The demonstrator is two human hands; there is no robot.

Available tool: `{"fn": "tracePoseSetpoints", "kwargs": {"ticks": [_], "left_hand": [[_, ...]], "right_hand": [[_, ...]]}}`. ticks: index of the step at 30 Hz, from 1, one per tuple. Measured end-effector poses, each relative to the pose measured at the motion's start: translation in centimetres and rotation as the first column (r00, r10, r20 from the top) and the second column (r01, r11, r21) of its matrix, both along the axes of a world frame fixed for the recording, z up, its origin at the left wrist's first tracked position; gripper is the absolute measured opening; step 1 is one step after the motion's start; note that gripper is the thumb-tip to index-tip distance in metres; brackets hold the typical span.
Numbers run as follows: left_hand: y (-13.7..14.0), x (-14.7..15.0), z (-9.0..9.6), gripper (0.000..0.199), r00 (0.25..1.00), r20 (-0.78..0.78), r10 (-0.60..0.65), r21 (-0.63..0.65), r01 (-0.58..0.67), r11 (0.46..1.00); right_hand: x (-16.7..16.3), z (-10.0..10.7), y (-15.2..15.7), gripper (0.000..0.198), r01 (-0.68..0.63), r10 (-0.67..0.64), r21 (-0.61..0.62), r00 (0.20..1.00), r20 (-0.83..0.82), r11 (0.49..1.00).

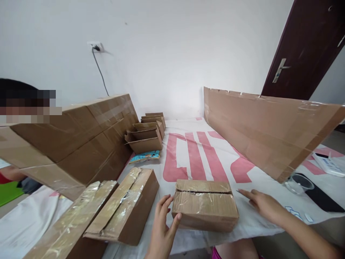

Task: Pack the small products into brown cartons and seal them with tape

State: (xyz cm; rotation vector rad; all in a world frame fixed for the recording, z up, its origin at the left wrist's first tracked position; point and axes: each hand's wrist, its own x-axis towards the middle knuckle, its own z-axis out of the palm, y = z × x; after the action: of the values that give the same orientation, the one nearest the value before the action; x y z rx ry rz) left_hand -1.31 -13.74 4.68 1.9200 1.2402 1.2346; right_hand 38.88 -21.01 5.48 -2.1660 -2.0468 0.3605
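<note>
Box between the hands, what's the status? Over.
Left hand at left end of box. Right hand apart, to its right. Box taped, lying on cloth. Another taped box nearby, left.

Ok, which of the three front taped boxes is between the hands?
The rightmost box, between the left hand and right hand; the middle box and leftmost box lie left of the left hand.

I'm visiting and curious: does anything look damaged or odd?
The tall cardboard panel at right looks torn, its top edge nicked; the box right of the left hand shows a gap along its top, as if poorly closed.
</note>
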Motion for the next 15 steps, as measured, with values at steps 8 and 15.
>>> {"fn": "tracePoseSetpoints", "kwargs": {"ticks": [8,15], "left_hand": [[-1.2,0.9,-1.0,0.04,0.932,0.358,0.054,-0.026,-0.048,0.999],[-3.8,2.8,-3.4,0.03,0.861,0.495,0.114,-0.13,-0.056,0.99]], "right_hand": [[-1.4,-2.8,1.1,0.042,-0.086,0.073,0.169,0.994,0.078,0.982],[-7.3,2.5,0.7,0.043,-0.103,0.201,0.61,0.975,-0.094,0.786]]}}
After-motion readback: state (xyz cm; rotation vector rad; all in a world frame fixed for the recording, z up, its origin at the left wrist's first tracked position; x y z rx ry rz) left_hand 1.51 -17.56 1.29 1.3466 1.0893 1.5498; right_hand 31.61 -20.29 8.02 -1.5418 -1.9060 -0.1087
